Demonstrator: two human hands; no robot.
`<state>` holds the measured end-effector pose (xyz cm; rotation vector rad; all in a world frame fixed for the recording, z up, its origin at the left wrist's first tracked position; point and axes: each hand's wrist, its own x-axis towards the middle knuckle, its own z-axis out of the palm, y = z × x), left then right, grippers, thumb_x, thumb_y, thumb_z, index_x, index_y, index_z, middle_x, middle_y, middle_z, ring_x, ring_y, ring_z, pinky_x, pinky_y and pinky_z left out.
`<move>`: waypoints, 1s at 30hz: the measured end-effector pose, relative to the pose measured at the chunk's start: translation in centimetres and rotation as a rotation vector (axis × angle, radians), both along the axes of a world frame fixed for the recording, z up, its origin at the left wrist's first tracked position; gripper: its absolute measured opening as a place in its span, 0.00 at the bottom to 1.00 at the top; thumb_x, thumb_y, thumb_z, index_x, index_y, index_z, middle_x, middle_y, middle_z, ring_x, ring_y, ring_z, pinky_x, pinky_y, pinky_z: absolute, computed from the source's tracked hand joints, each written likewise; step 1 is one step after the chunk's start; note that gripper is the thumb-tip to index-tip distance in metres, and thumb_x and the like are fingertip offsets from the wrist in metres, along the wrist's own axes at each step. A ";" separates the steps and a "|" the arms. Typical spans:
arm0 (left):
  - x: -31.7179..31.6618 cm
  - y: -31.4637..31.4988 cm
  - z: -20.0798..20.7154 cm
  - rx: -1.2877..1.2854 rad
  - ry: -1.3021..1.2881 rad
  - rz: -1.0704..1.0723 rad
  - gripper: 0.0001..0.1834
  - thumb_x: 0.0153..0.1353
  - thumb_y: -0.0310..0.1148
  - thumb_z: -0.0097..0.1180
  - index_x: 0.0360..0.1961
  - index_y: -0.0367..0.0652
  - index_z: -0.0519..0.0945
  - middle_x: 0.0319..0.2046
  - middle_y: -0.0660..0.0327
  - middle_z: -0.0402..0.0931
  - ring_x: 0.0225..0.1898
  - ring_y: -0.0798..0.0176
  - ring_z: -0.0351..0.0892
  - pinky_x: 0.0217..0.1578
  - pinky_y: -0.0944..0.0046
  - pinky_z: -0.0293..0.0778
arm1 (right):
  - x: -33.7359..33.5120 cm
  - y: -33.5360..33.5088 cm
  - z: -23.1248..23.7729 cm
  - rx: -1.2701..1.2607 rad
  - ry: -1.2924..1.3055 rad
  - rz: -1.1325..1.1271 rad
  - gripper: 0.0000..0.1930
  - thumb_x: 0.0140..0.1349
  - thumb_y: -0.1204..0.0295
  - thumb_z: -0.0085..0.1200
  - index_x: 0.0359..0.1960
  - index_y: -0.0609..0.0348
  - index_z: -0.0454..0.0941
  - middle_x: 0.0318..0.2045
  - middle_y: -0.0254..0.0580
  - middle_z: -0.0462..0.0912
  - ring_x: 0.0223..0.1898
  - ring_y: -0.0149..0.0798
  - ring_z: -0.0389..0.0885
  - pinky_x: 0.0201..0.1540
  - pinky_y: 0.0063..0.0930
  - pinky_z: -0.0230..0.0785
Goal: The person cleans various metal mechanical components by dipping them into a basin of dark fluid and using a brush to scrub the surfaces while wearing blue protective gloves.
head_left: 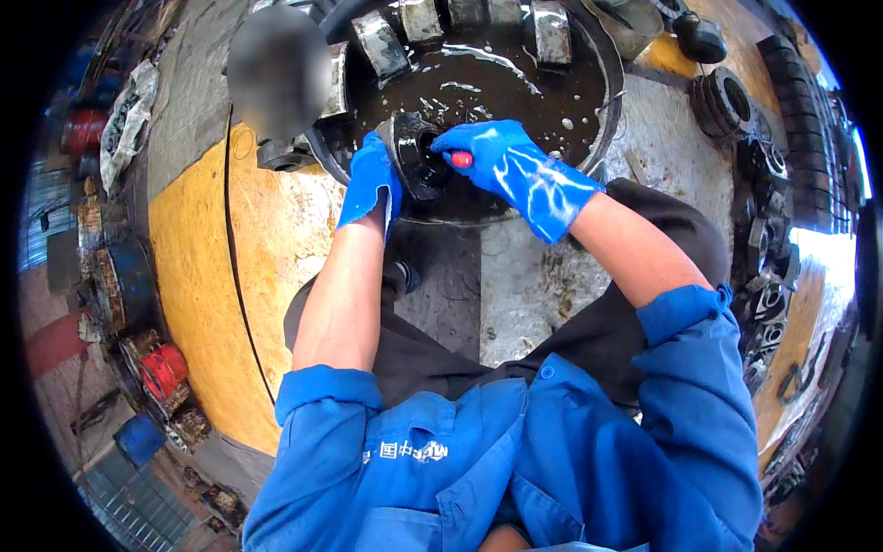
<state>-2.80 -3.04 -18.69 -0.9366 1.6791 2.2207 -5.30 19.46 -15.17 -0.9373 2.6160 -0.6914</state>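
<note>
My left hand (pixel 371 184), in a blue rubber glove, grips the left side of a dark, wet, hollow metal part (pixel 405 152). The part is tilted at the near rim of a large round basin (pixel 614 101) of dark liquid (pixel 497 87). Closed around a red-handled tool (pixel 462 160), my right hand (pixel 520 170), gloved the same way, sits at the part's opening. Only the red handle end shows; the tool's working end is hidden, so its kind is unclear. Several similar metal blocks (pixel 379 46) stand along the basin's far and left sides.
A metal bucket (pixel 630 26) stands beyond the basin at the right. Dark ring-shaped parts (pixel 722 103) line the right side. At the left, a yellow board (pixel 198 276) lies on the floor, near a red cylindrical part (pixel 163 371). My knees flank the basin's near side.
</note>
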 end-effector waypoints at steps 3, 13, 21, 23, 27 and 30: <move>0.0 -0.3 -0.1 -0.077 0.055 -0.041 0.23 0.81 0.41 0.40 0.59 0.38 0.83 0.53 0.53 0.87 0.52 0.55 0.85 0.56 0.58 0.80 | -1.7 0.3 -0.8 -0.255 -0.292 -0.184 0.15 0.69 0.59 0.63 0.51 0.52 0.88 0.41 0.45 0.92 0.42 0.42 0.90 0.50 0.37 0.81; -0.4 -3.7 -4.1 -0.553 0.114 -0.320 0.21 0.79 0.39 0.48 0.61 0.36 0.82 0.55 0.52 0.86 0.55 0.56 0.84 0.57 0.57 0.79 | -2.5 2.1 -1.1 -0.856 -1.309 -0.941 0.18 0.77 0.59 0.53 0.61 0.54 0.80 0.54 0.51 0.88 0.50 0.49 0.91 0.43 0.38 0.85; 0.6 0.1 1.6 -0.454 0.144 -0.262 0.19 0.78 0.36 0.53 0.62 0.38 0.82 0.55 0.52 0.86 0.55 0.57 0.84 0.59 0.57 0.77 | -2.3 1.0 -9.3 -0.989 -0.982 -0.556 0.17 0.71 0.68 0.60 0.58 0.61 0.79 0.53 0.48 0.88 0.56 0.45 0.87 0.56 0.38 0.84; 0.5 0.1 2.4 -0.390 0.105 -0.227 0.19 0.78 0.36 0.51 0.62 0.38 0.82 0.55 0.52 0.86 0.55 0.56 0.84 0.59 0.57 0.77 | -2.4 0.7 -8.5 -0.906 -0.959 -0.440 0.18 0.74 0.63 0.56 0.59 0.58 0.80 0.53 0.45 0.89 0.56 0.50 0.87 0.55 0.42 0.83; 0.1 -0.1 0.7 -0.109 0.050 -0.085 0.20 0.81 0.37 0.46 0.63 0.39 0.82 0.55 0.53 0.86 0.55 0.56 0.83 0.59 0.55 0.77 | -2.9 1.7 -12.1 -0.854 -0.739 -0.303 0.19 0.74 0.60 0.55 0.60 0.56 0.80 0.53 0.43 0.89 0.56 0.50 0.88 0.55 0.40 0.82; 0.0 -0.6 0.8 -0.077 -0.049 -0.003 0.19 0.80 0.34 0.48 0.63 0.38 0.82 0.56 0.52 0.86 0.55 0.56 0.84 0.59 0.55 0.77 | -2.7 1.7 -11.1 -0.641 -0.551 -0.250 0.19 0.75 0.61 0.54 0.62 0.57 0.79 0.54 0.45 0.89 0.56 0.49 0.87 0.59 0.38 0.81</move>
